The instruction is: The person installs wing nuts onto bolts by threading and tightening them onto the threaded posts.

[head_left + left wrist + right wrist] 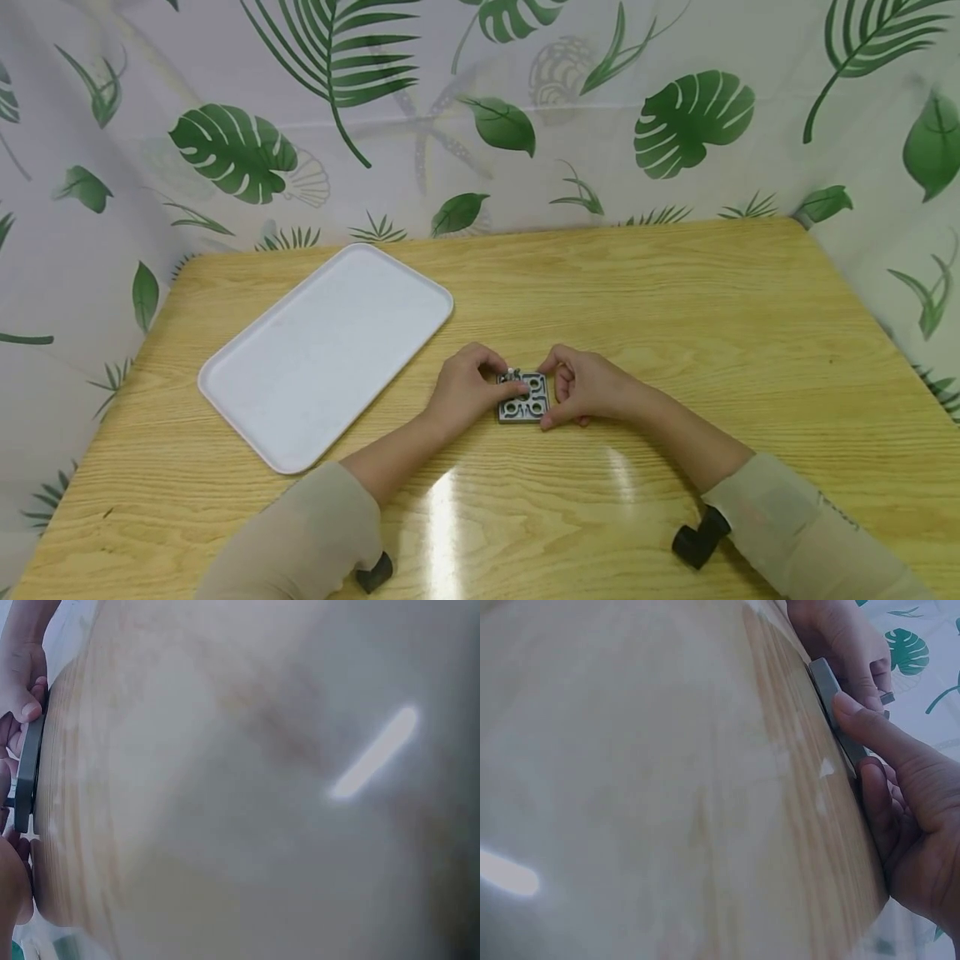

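A small square grey plate [523,408] with round holes and grooves lies on the table between both hands. My left hand [467,385] is at its upper left; the thumb lies over the top face and the index finger bends at the corner. Between them small grey parts [513,374] stand up, partly hidden by the fingers; the right wrist view shows such a part [886,697] beside the left fingertips. My right hand [588,385] holds the plate's right side, thumb at the near corner and index finger at the far one. Edge-on, the plate [28,772] looks thick and dark.
A white rectangular tray [330,350] lies slanted on the wooden table [675,308], left of the hands. Behind the table hangs a leaf-patterned cloth [585,158]. Black wrist mounts [701,537] stick out beneath the sleeves.
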A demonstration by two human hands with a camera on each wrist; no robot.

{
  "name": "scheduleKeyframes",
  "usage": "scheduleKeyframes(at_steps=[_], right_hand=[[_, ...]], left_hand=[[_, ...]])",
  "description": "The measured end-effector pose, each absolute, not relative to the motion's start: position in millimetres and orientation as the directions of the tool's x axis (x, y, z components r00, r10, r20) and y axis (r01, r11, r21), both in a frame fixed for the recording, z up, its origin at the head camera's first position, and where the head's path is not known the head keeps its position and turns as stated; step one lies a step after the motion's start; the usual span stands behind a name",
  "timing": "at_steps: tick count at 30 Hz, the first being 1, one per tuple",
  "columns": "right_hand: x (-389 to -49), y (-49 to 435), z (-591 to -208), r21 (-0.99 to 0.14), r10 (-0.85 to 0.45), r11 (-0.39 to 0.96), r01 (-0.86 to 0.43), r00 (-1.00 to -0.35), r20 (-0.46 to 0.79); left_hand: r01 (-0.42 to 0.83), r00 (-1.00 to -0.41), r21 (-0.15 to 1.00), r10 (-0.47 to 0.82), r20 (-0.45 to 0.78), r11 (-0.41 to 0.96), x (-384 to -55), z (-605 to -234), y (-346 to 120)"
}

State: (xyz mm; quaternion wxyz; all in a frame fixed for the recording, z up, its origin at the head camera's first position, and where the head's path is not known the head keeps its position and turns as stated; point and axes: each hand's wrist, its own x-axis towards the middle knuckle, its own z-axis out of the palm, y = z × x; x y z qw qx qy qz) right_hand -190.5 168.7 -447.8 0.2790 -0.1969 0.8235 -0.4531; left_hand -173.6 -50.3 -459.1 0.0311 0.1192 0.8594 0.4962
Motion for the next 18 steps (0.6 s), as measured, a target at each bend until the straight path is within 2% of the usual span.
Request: scheduleKeyframes(at_steps=[5, 11, 14, 18], right_hand=[[-191, 168, -445, -0.856, -0.578, 0.513, -0.064, -0.763, -0.289], [-191, 168, -441, -0.854, -0.579, 0.518, -0.056, -0.758, -0.302], [-191, 167, -440, -0.854, -0.576, 0.518, -0.05, -0.758, -0.305], [-191, 167, -438, -0.856, -0.572, 0.515, -0.035, -0.758, -0.313]], left_hand=[[0.175, -0.965, 0.862, 0.256, 0.055, 0.475, -175, -456, -51], [0.177, -0.931, 0.861, 0.364, -0.01, 0.476, -182, -450, -58], [0.166, -0.889, 0.876, 0.453, -0.067, 0.454, -190, -445, -64], [0.139, -0.797, 0.868, 0.574, -0.187, 0.476, -204, -434, -71]])
